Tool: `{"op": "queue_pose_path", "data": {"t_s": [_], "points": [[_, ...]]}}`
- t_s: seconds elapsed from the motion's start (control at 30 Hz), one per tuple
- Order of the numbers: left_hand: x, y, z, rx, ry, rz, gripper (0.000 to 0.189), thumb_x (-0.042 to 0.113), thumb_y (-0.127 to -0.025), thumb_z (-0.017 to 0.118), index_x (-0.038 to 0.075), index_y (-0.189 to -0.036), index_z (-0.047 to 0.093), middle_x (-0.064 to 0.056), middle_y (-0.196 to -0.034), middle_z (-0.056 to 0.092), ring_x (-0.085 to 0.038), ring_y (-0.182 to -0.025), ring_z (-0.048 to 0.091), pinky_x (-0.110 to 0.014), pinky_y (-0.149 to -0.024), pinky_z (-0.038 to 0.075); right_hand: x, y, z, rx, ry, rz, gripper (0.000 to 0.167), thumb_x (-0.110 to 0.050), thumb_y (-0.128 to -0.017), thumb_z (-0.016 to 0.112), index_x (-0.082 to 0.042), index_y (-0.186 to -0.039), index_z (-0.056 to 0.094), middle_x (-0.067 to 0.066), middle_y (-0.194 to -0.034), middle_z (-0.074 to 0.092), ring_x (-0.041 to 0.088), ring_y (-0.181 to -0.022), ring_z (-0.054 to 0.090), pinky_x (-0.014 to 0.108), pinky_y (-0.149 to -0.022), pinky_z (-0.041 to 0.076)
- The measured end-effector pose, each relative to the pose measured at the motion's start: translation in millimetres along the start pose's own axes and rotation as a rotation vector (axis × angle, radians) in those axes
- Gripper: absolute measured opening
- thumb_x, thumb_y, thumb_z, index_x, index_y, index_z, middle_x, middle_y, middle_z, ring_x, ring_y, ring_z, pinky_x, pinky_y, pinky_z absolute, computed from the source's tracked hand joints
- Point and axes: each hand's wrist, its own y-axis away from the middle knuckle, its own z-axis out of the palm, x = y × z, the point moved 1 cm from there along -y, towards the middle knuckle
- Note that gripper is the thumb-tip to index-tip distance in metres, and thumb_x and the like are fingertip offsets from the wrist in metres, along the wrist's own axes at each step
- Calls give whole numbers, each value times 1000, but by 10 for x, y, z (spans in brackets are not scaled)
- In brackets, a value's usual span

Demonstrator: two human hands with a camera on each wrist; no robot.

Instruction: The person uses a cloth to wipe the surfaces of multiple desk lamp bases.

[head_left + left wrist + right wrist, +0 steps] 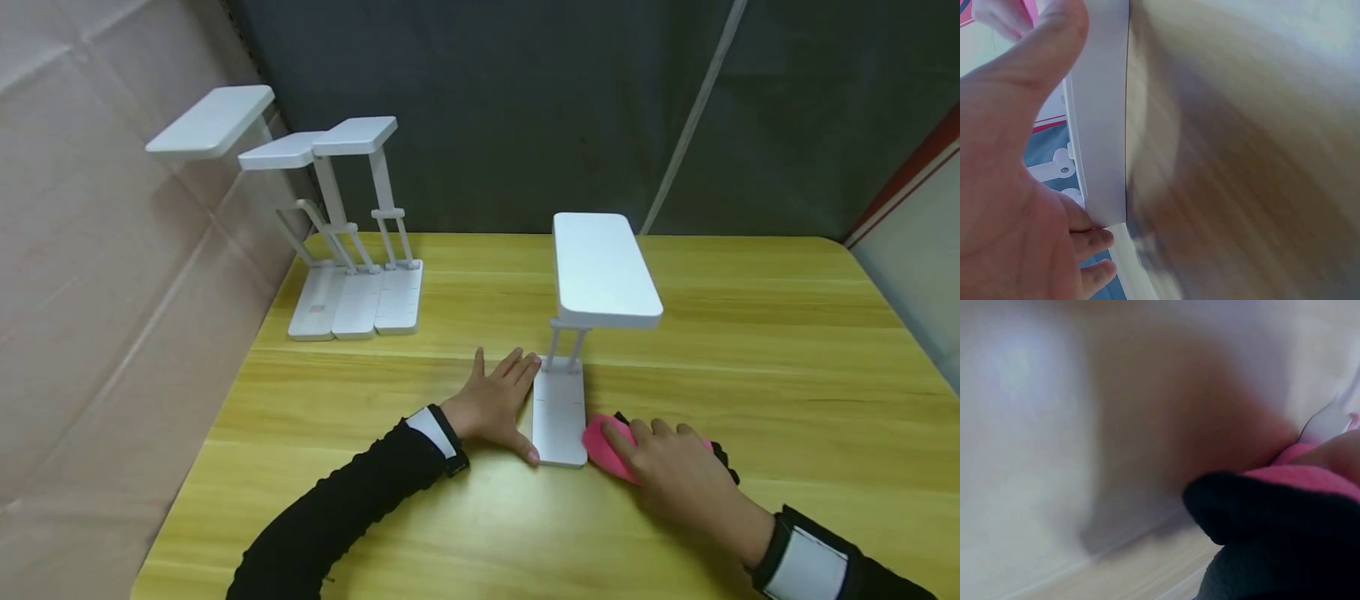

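A white folding phone stand stands upright on the table, its flat rounded panel raised on two thin rods. Along the left side of its base lies my left hand, thumb at the near corner and fingers spread toward the far end. The left wrist view shows the thumb and fingertips right at the base's side wall. My right hand grips a pink and black cloth, which bunches beside the base's near right corner. In the right wrist view the cloth's dark part hides most of the fingers.
Three similar white stands stand side by side at the back left, panels raised. The wooden table meets a dark curtain behind and a pale draped wall on the left.
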Motion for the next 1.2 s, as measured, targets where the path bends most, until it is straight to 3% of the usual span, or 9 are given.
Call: {"op": "queue_pose_path", "data": {"t_s": [0.17,0.3,0.4,0.5,0.63,0.8,1.0,1.2], "points": [[-11,-10,2,-6,9,7,135,82,-60,63,5,-153,2,-9,-159,5,-26,-145,-2,-67,-106,1,-89,93,-122,-8,-108,-59,58,-7,-62,73,-14,-119,64,5,-78,59,21,-61,56,36,-47,46],[-21,-27,-20,-41,11,12,136,84,-60,61,6,-153,1,-8,-159,3,-25,-145,-3,-68,-106,0,-269,59,-240,8,-204,-157,64,-16,-57,77,-18,-119,64,2,-80,60,20,-65,58,35,-47,46],[-25,-46,-64,-81,-5,-7,131,85,-64,57,7,-153,1,-6,-160,3,-23,-145,-3,-67,-106,0,-454,-84,-237,18,-185,-239,64,-20,-62,76,-20,-124,62,4,-88,63,22,-70,60,36,-52,50],[-10,-52,-107,-106,-42,-23,124,83,-69,54,8,-154,4,-5,-160,5,-22,-145,0,-67,-107,2,-599,-244,-184,1,-144,-267,59,-23,-71,75,-21,-128,59,5,-92,64,22,-72,60,38,-58,52],[34,-32,-113,-101,-55,-21,121,79,-71,56,7,-154,6,-5,-159,7,-23,-145,3,-66,-107,4,-688,-316,-112,10,-125,-199,52,-23,-73,74,-20,-123,60,6,-85,61,23,-67,57,40,-57,50],[38,-10,-116,-82,-36,-25,121,77,-71,58,7,-154,5,-6,-159,8,-23,-145,3,-66,-107,5,-639,-236,-88,39,-163,-76,52,-17,-65,73,-21,-115,63,5,-75,57,24,-60,55,38,-49,46],[-4,-25,-103,-89,10,-15,122,76,-71,60,7,-153,2,-6,-160,6,-23,-145,3,-67,-106,3,-468,-59,-120,-18,-197,19,55,-14,-60,72,-23,-114,67,3,-78,60,22,-60,54,36,-46,44],[-7,-28,-123,-105,21,-13,122,76,-71,60,7,-153,2,-6,-160,4,-24,-145,2,-68,-106,2,-331,54,-208,-103,-168,82,49,-14,-62,72,-21,-110,69,3,-76,59,21,-58,53,36,-47,45]]}}
